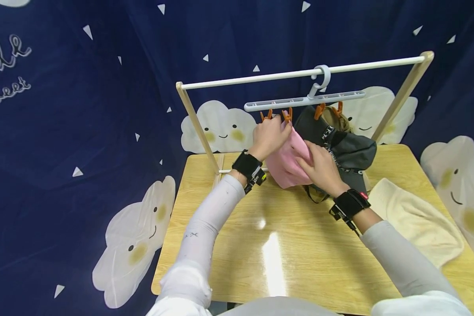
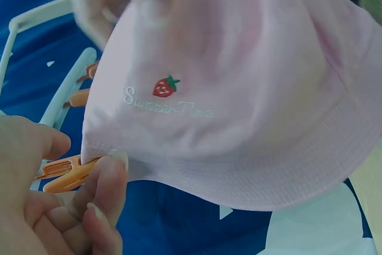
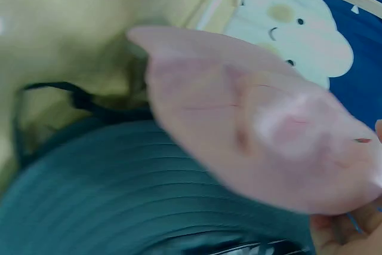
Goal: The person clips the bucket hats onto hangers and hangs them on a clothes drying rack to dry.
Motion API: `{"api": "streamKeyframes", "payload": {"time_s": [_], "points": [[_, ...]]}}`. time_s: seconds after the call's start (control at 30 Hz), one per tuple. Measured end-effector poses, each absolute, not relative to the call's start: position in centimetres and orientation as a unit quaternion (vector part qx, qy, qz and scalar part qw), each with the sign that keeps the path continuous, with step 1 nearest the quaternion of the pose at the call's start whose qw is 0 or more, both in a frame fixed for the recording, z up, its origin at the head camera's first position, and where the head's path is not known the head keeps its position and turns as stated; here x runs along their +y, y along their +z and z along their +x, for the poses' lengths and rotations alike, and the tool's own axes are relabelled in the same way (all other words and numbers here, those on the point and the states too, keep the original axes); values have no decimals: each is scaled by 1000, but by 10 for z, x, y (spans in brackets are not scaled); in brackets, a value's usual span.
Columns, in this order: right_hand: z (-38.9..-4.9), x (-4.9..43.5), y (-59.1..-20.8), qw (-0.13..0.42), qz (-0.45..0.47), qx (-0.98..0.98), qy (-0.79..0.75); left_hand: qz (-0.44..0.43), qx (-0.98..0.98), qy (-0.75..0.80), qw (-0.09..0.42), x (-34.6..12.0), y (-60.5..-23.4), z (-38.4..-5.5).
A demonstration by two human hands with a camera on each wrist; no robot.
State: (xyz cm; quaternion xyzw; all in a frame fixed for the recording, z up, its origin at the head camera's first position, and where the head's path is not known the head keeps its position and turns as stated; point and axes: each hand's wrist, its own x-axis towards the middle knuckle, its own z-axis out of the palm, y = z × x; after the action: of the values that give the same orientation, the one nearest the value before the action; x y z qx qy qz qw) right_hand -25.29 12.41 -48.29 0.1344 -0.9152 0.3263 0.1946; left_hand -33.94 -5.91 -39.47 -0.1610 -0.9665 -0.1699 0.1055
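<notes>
A pink bucket hat [image 1: 286, 164] hangs below the left part of a grey-blue hanger [image 1: 276, 104]. A strawberry and white lettering are stitched on it, as the left wrist view shows. My left hand [image 1: 271, 135] is up at the hat's edge, its curled fingers holding the fabric right beside an orange clip [image 2: 65, 172]. The clip's tip meets the hat's edge. My right hand [image 1: 323, 169] grips the hat's other side, thumb on the near face and fingers partly hidden by the fabric.
A dark cap-like item [image 1: 353, 149] and a tan item [image 1: 332, 119] hang from orange clips on the right. The hanger hooks over a white rod [image 1: 245, 80] on a wooden rack. A cream cloth item [image 1: 414, 219] lies on the wooden table [image 1: 237, 259], right side.
</notes>
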Motion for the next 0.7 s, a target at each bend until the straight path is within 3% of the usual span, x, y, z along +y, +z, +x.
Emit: {"api": "streamKeyframes", "payload": {"time_s": [0.33,0.7], "points": [[-220,157,-529,172,115,-917,341,-192,-949,-214,130,-74,-401,-321],[-204,233,-536,172,121,-921,328,-162,-904,-304,253,-88,-398,-308]]}}
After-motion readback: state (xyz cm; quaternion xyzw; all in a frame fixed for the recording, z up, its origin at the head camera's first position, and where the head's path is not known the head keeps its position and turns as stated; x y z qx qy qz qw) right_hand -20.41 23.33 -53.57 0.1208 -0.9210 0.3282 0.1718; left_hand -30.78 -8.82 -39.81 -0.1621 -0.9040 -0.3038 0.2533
